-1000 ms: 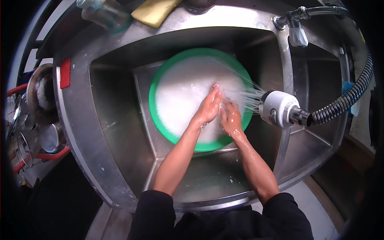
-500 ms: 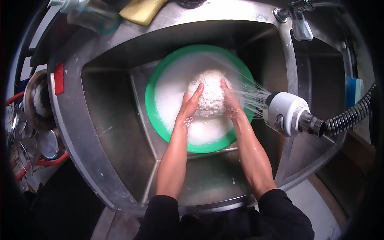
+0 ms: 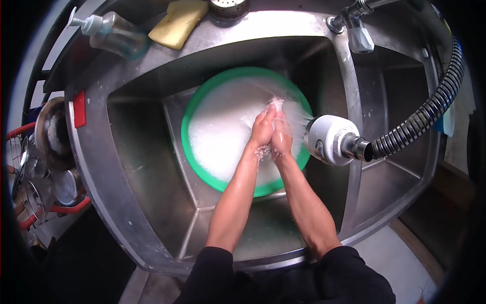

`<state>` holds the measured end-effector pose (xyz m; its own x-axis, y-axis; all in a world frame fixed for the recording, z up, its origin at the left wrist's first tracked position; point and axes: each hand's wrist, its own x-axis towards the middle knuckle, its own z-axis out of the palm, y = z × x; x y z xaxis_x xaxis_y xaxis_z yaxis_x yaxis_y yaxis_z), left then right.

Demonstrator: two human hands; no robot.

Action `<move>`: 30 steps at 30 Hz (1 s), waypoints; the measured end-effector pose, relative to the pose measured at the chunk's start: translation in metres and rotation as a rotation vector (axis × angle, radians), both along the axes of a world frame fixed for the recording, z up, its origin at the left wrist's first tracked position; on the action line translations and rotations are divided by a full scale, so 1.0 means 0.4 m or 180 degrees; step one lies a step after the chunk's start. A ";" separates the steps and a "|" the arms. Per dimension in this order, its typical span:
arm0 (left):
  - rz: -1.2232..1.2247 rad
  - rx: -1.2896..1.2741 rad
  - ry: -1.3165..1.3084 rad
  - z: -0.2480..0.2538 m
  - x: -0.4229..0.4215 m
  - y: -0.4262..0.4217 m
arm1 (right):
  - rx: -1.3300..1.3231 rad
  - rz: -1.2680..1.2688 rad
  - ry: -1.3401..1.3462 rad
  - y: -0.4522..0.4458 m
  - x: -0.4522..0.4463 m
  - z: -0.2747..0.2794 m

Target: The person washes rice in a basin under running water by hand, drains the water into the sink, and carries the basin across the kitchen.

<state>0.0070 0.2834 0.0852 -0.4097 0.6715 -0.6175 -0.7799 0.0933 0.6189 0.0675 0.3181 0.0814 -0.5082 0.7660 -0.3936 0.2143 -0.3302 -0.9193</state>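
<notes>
Some white grains (image 3: 277,102), lengthwise forward between hands (image 3: 261,130) (image 3: 282,137)

The left hand (image 3: 261,130) and right hand (image 3: 281,137) meet palm to palm, fingers together and pointing forward; how tightly they curl is unclear. The wrists lie close together. Both bare, wet forearms (image 3: 235,201) (image 3: 307,201) reach forward and converge from dark sleeves (image 3: 212,266) pushed up near the elbows.
</notes>
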 end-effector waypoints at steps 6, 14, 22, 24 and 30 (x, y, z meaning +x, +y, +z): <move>-0.0135 0.0150 0.0590 0.023 0.062 -0.028 | -0.1353 -0.0261 0.0264 0.047 0.034 -0.007; -0.0396 0.0613 0.0314 -0.046 0.055 -0.076 | -0.0909 0.0363 0.0069 0.059 0.021 -0.068; -0.2260 -0.2429 0.4699 0.055 -0.011 -0.301 | 0.1545 0.2625 -0.2380 -0.044 0.080 0.048; -0.2575 -0.2833 0.4701 0.017 -0.030 -0.317 | 0.1720 0.3310 -0.3126 -0.039 0.079 0.002; -0.2732 -0.2594 0.3655 -0.046 -0.094 -0.270 | 0.1949 0.2631 -0.2790 -0.054 0.104 -0.086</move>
<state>-0.0307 0.1754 0.0666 -0.5765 0.6002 -0.5545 0.4707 0.7986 0.3751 0.1092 0.2964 0.0468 -0.6618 0.5284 -0.5318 0.7367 0.5900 -0.3304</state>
